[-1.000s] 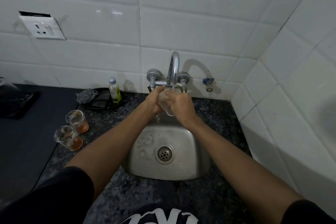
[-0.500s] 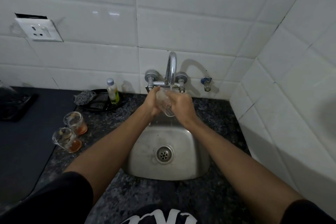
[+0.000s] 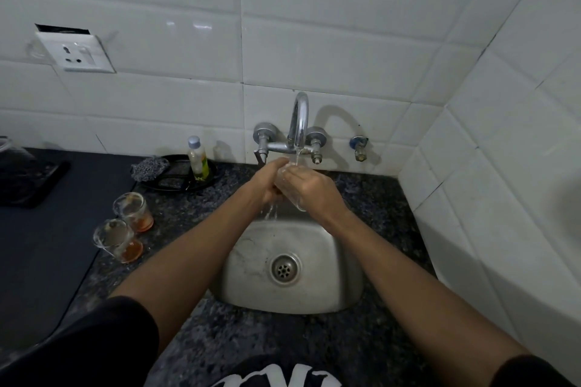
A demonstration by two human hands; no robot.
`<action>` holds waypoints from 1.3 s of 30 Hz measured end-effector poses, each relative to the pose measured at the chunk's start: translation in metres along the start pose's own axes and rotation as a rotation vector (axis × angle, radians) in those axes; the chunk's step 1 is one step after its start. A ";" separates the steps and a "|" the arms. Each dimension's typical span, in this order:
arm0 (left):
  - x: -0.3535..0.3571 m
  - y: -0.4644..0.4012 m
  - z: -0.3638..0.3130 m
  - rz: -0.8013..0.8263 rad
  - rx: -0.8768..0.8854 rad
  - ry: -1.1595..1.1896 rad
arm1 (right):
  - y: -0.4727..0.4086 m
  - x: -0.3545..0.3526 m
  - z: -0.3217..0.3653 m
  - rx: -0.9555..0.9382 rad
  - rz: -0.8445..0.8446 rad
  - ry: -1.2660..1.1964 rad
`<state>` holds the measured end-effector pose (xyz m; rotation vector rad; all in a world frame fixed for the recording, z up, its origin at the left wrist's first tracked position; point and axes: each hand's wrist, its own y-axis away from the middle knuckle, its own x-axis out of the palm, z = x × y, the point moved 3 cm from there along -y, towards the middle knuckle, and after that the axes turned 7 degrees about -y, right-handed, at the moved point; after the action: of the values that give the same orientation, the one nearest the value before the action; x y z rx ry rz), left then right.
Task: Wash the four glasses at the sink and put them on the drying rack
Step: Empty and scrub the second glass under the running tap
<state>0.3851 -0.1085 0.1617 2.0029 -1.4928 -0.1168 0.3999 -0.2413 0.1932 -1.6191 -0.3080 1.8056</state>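
A clear glass [image 3: 290,190] sits between both hands under the running tap [image 3: 300,122], above the steel sink [image 3: 239,261]. My right hand [image 3: 309,190] grips the glass from the right. My left hand [image 3: 267,181] wraps it from the left, fingers over its rim. Water runs down off the hands into the basin. Two dirty glasses with orange dregs stand on the counter at left, one further back [image 3: 133,210] and one nearer [image 3: 116,240].
A black tray [image 3: 176,181] behind the dirty glasses carries a steel scrubber [image 3: 149,168] and a small soap bottle [image 3: 198,159]. A dark mat [image 3: 41,248] covers the counter's left side. White tiled walls close in behind and on the right.
The hands and the glass have stayed under the tap, shifting only slightly as they turn the glass. The camera has tilted a little.
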 end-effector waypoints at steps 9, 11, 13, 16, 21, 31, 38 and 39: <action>-0.008 -0.001 0.008 -0.053 0.173 0.181 | 0.016 -0.015 -0.009 0.945 0.095 -1.186; -0.005 0.002 0.010 -0.035 0.214 0.191 | 0.024 -0.011 -0.007 1.165 0.056 -1.406; -0.003 0.001 0.009 -0.009 0.249 0.179 | 0.030 -0.008 -0.006 1.272 0.010 -1.572; -0.001 0.003 0.008 0.016 0.304 0.141 | 0.035 -0.013 -0.007 1.275 -0.041 -1.787; -0.006 0.013 0.008 -0.095 0.614 -0.331 | 0.035 -0.015 -0.011 1.317 -0.105 -1.518; -0.034 0.024 0.004 0.064 1.219 -1.449 | 0.029 -0.030 -0.013 1.077 -0.112 -1.051; -0.019 0.019 -0.013 0.018 1.360 -1.391 | 0.031 -0.032 -0.016 0.922 -0.062 -0.963; -0.019 0.018 -0.013 0.010 1.383 -1.404 | 0.032 -0.030 -0.018 1.024 -0.076 -1.109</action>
<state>0.3692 -0.0887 0.1760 3.2183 -2.9602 -0.8013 0.4061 -0.2880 0.1943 0.1426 0.1037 2.0824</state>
